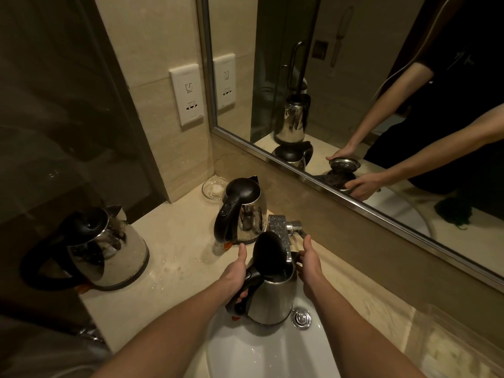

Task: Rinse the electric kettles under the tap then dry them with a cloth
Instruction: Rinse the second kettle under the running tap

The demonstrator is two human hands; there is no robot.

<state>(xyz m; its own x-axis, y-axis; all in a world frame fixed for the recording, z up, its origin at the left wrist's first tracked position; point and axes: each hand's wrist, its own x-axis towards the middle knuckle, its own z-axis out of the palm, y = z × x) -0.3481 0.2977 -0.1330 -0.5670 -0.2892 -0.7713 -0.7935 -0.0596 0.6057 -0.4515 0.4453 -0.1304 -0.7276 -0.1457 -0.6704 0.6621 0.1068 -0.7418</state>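
The left hand (pixel 236 271) is wrapped around the black handle of a stainless-steel electric kettle with its black lid raised (pixel 272 290), held over the white basin (pixel 245 347). At the kettle's 2 o'clock, the right hand (pixel 309 261) grasps the chrome tap lever (pixel 296 229).

A single head-worn, wide-angle view is given, looking forward and steeply down onto the sink (pixel 245 356) and counter (pixel 174 257) at close range. The mirror (pixel 354 85) is taken in at upper right (a reflected second angle). Straight lines are bent near the edges.
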